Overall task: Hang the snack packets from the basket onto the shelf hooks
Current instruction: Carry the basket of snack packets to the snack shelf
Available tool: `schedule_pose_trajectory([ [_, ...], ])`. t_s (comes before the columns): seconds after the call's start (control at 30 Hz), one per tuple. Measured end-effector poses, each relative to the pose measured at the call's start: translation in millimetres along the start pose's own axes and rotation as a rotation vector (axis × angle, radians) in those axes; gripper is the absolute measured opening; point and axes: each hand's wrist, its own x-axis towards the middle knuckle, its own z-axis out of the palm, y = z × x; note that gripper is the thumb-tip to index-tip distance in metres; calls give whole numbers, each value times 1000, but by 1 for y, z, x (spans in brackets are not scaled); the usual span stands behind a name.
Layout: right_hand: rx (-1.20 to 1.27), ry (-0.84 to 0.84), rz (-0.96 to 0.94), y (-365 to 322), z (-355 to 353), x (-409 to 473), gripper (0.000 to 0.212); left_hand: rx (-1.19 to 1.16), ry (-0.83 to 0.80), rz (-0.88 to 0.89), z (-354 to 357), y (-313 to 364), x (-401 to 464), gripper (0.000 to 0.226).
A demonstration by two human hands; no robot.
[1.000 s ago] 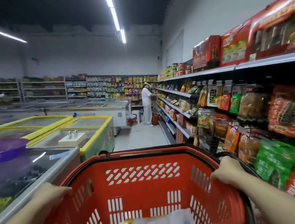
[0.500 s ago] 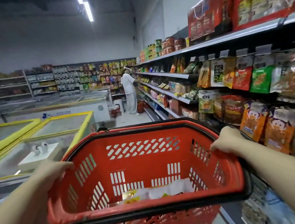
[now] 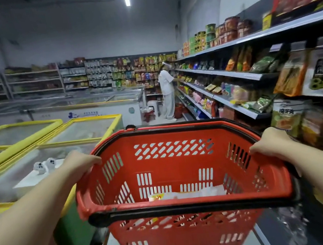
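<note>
Presently held two-handed: left hand (image 3: 81, 162) curled over the left rim of the red basket (image 3: 176, 181), right hand (image 3: 269, 144) curled over the right rim, fingers of both wrapped on the edge, thumbs not clearly seen. Black handles folded down along the rim. Snack packets (image 3: 187, 194) lying flat on the basket floor, toward the near wall, roughly midway between the two grips and below both; long axis running left to right across the basket; exact count not discernible. Shelf (image 3: 232, 74) with hanging packets (image 3: 291, 75) on the right side, just beside the right forearm; shelf hooks themselves too blurred to pick out. Right hand judged nearer to the shelf, left hand better placed to bear the basket. Chest freezers (image 3: 88, 129) with yellow frames on the left. Another person (image 3: 167, 93) far down the aisle, at the shelf.
</note>
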Motion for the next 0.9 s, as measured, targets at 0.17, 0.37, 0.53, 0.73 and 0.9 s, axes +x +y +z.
schedule_pose_trajectory([
  [0.17,-22,9,11,-34,15,79,44,11,-36,-24,45,29,102,28],
  [0.37,-58,36,170,-54,46,158,42,58,-138,95,131,76,238,33],
  [0.53,-55,101,373,-67,63,207,44,114,-290,209,213,129,346,27],
  [0.73,-41,198,599,-74,75,236,38,75,-503,392,304,207,425,23],
  [0.9,-21,218,790,-65,86,248,35,105,-606,538,386,256,457,26],
])
